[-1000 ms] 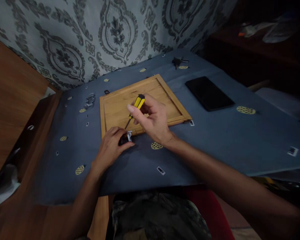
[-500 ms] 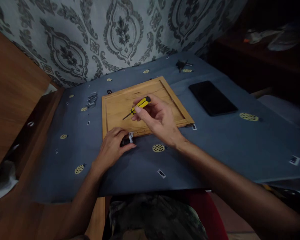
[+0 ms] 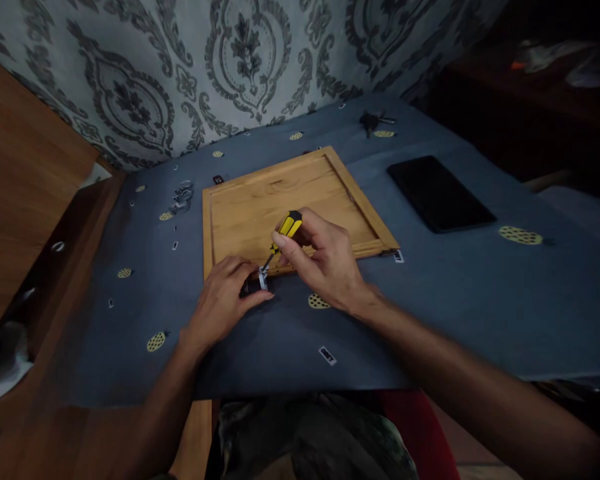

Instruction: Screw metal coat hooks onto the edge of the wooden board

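A framed wooden panel lies flat on the table. At its near edge, my left hand grips a small metal hinge-like bracket between thumb and fingers; part of it is hidden by the hand. My right hand holds a yellow and black screwdriver over the panel. The screwdriver's shaft slants down to the left, and its tip is at the bracket. Whether the tip sits in a screw is too small to tell.
On the blue patterned tablecloth, a black tablet-like slab lies to the right. Dark keys or a similar bunch rest at the back. Several metal pieces lie left of the panel. A patterned curtain hangs behind.
My right hand has brought the screwdriver down and tilted it steeper, so its tip now meets the bracket. The left hand keeps its hold. The view has shifted slightly.
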`<action>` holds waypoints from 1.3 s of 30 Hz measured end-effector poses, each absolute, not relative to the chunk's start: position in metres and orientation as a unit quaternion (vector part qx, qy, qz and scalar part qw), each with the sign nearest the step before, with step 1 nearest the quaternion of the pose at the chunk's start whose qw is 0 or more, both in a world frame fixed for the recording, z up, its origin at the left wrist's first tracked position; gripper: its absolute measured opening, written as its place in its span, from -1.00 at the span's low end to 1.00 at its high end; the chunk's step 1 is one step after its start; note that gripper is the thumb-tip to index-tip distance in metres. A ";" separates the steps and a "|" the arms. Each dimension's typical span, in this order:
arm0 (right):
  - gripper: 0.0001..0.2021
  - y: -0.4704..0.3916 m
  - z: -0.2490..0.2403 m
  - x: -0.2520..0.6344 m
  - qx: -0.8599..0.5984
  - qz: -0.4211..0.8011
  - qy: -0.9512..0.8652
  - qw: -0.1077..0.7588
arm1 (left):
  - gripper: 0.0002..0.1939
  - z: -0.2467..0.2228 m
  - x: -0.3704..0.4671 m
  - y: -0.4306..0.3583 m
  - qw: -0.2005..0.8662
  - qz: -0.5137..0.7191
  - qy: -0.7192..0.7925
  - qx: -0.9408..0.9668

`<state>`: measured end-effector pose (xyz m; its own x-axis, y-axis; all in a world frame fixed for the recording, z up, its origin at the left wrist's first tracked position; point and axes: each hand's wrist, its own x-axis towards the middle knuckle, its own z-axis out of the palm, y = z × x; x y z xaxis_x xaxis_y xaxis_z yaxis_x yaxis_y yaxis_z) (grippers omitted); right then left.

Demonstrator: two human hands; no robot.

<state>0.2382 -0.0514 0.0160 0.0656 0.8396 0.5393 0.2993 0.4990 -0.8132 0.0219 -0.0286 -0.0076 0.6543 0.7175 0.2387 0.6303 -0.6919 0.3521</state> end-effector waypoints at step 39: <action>-0.74 -0.045 0.015 0.234 -0.365 0.341 -0.674 0.544 | -0.64 -0.003 0.025 -0.028 0.130 0.176 0.387 0.896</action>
